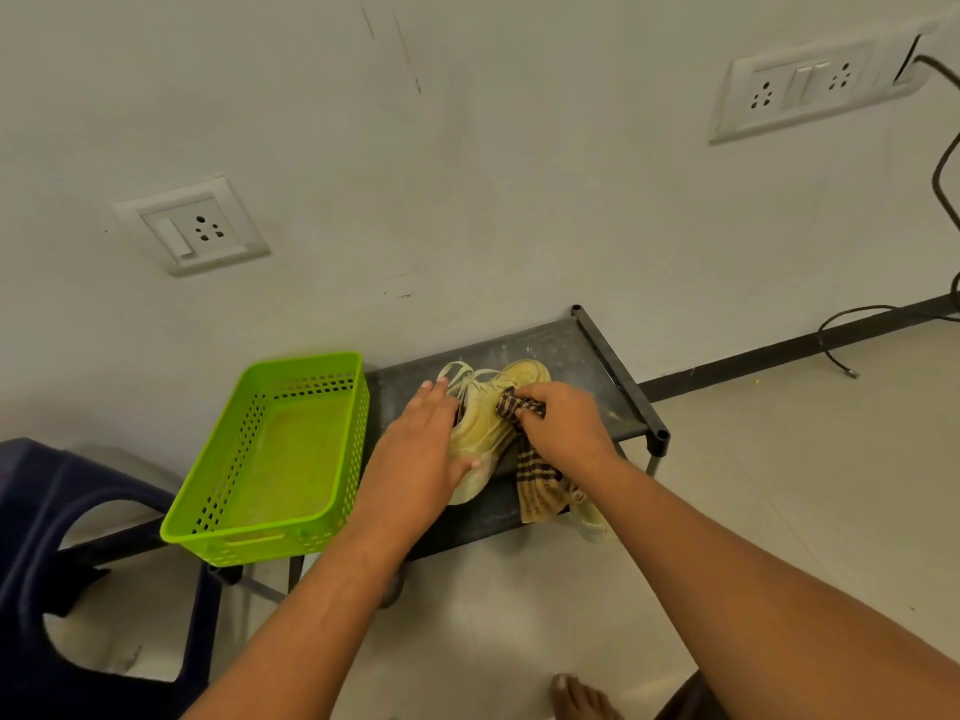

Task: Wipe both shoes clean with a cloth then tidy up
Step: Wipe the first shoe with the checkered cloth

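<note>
Head view. The pale yellow shoe [482,433] lies on the dark top shelf of a low rack [566,350] set against the wall, toe toward the wall and laces trailing loose on its far side. The left hand [415,444] holds it at the heel end, with the fingers laid over the collar and the thumb pressed against the near side of the sole. The right hand [566,423] is closed round a bunched part of the striped cloth [519,405] and presses it against the shoe's upper; the rest of the cloth hangs toward the shelf's near edge. A second shoe [593,527] shows only in part, just beside the hanging cloth and under the right forearm, so its condition cannot be judged. A green perforated basket [234,545] stands at the rack's left end with nothing visible inside it.

Step in hand, as judged: wiping the first of the two shoes, with the second shoe and the tidying apparently not yet done. The next move calls for firm strokes of the cloth along the upper and the sole edge while the left hand braces the shoe and turns it to expose the unwiped sides. The loose laces may catch in the cloth.
</note>
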